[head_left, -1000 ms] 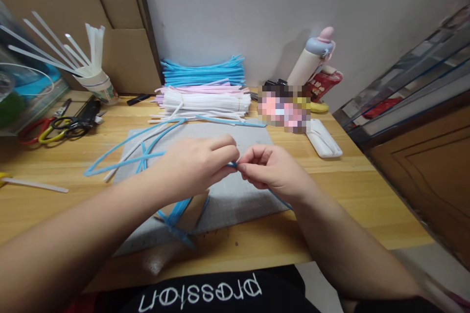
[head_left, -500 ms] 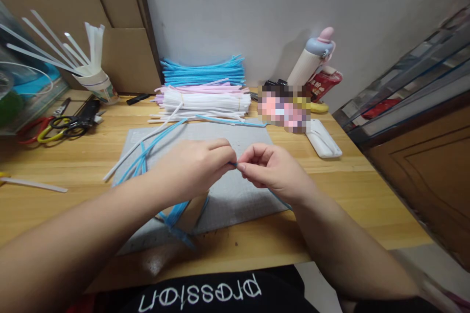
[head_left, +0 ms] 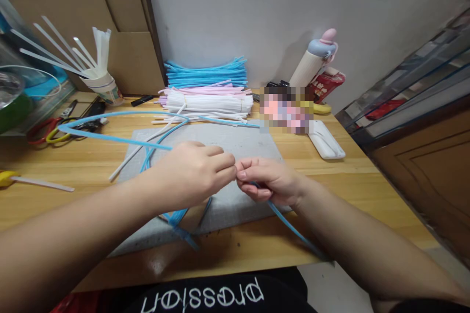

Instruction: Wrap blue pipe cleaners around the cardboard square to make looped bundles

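Over the grey cutting mat, my left hand and my right hand meet, fingertips pinched together. Both grip a blue pipe cleaner, whose one end trails below my right hand towards the table's front edge. On the other side, a bent blue length comes out from behind my left hand and loops far to the left. The pinched spot itself is hidden by my fingers. Beneath my left wrist lies a piece of cardboard wrapped with blue pipe cleaners. A white pipe cleaner lies slanted across the mat's left edge.
Bundles of blue and white pipe cleaners lie by the wall. Scissors and a cup of white sticks are at left. A bottle and a white box-like object are at right.
A bent blue loop has swung into view left of my left hand. More of the blue strand shows below my right hand. Both hands have dropped slightly, still pinched together.
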Available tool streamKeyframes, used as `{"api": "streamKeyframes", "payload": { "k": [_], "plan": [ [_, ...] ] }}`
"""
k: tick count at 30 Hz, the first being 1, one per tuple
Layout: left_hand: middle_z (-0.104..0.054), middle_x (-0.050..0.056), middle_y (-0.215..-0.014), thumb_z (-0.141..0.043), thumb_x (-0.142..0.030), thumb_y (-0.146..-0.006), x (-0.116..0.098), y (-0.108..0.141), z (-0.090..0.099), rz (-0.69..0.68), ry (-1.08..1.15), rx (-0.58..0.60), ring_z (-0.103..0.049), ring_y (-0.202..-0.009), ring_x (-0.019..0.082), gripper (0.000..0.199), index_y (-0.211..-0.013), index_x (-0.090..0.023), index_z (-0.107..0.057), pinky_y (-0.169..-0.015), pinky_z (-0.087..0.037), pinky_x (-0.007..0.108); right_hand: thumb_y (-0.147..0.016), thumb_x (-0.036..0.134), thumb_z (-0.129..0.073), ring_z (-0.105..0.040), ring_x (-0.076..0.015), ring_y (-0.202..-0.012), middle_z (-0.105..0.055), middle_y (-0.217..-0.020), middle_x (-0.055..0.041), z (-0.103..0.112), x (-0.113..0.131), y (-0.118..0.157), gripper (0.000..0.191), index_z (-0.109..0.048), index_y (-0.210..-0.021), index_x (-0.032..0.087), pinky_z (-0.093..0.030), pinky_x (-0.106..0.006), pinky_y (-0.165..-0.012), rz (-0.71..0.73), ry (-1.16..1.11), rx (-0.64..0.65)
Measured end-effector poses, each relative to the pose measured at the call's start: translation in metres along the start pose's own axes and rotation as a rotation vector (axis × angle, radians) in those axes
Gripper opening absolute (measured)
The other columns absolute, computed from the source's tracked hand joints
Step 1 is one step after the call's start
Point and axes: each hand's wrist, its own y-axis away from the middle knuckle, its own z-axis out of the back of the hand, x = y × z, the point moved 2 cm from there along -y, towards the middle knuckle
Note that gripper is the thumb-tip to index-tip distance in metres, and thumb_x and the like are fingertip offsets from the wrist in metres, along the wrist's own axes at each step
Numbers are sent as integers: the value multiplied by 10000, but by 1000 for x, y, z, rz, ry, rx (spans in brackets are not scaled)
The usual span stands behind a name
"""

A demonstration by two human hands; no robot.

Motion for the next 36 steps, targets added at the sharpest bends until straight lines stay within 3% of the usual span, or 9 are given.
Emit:
{"api": "streamKeyframes", "payload": {
  "k": [5, 8, 12, 18, 21, 26, 30, 32, 36],
  "plan": [
    [-639, 12, -709, -479, -130, -861, -2, -3, -5, 144, 331, 62, -564, -625, 137, 186, -739, -167, -614, -551, -375, 252, -826, 198, -510, -340, -96, -540, -423, -569, 28, -13, 8, 20, 195, -487, -632, 190, -216, -240, -479, 603, 1043, -326],
    [-629, 2, -691, -510, -162, -871, -1, -5, -6, 260, 549, 102, -572, -639, 122, 175, -736, -169, -621, -565, -383, 222, -861, 202, -485, -323, -116, -532, -414, -537, 19, -15, 7, 28, 235, -533, -632, 211, -183, -276, -486, 743, 1390, -372],
    [-638, 13, -749, -480, -185, -896, 0, -3, -5, 225, 511, 55, -573, -654, 128, 175, -797, -177, -625, -581, -380, 239, -894, 313, -459, -464, -101, -539, -534, -626, 10, -7, 10, 26, 192, -568, -779, 203, -321, -229, -485, 452, 928, -354],
    [-642, 20, -739, -445, -145, -884, -4, -2, -4, 100, 304, 28, -566, -621, 142, 208, -780, -175, -622, -557, -371, 273, -842, 354, -483, -445, -64, -330, -593, -565, 22, -6, 7, 17, 185, -493, -793, 176, -248, -165, -290, -105, 44, 22],
    [-640, 21, -728, -443, -135, -875, -5, -4, -2, 112, 323, 43, -561, -613, 144, 213, -777, -172, -628, -551, -366, 275, -806, 317, -524, -334, -46, -289, -526, -490, 74, -7, 3, 15, 141, -455, -775, 198, -187, -164, -284, -93, 46, 14],
    [-622, 6, -672, -502, -159, -857, -2, -4, -7, 298, 527, 114, -562, -618, 133, 196, -709, -170, -630, -549, -362, 246, -790, 216, -518, -340, -79, -468, -429, -508, 47, -10, 3, 20, 188, -440, -618, 205, -225, -221, -434, 399, 864, -328],
    [-635, 7, -688, -527, -171, -857, 1, -2, -14, 348, 660, 150, -578, -658, 131, 173, -725, -167, -639, -588, -390, 224, -824, 209, -492, -341, -113, -542, -436, -548, 11, -13, 1, 26, 202, -521, -623, 206, -211, -267, -486, 572, 1133, -366],
    [-642, 14, -725, -509, -169, -865, 1, -1, -14, 305, 649, 139, -582, -675, 134, 168, -765, -167, -643, -600, -393, 228, -848, 239, -467, -398, -105, -542, -482, -591, 10, -12, 1, 25, 171, -547, -701, 204, -268, -245, -486, 509, 1019, -340],
    [-636, 19, -741, -475, -178, -881, 0, 1, -10, 264, 585, 108, -577, -667, 135, 192, -793, -172, -645, -586, -383, 236, -875, 323, -389, -442, -75, -389, -552, -579, 25, -9, -3, 16, 212, -540, -835, 179, -290, -192, -361, 28, 332, -131]
  ]
}}
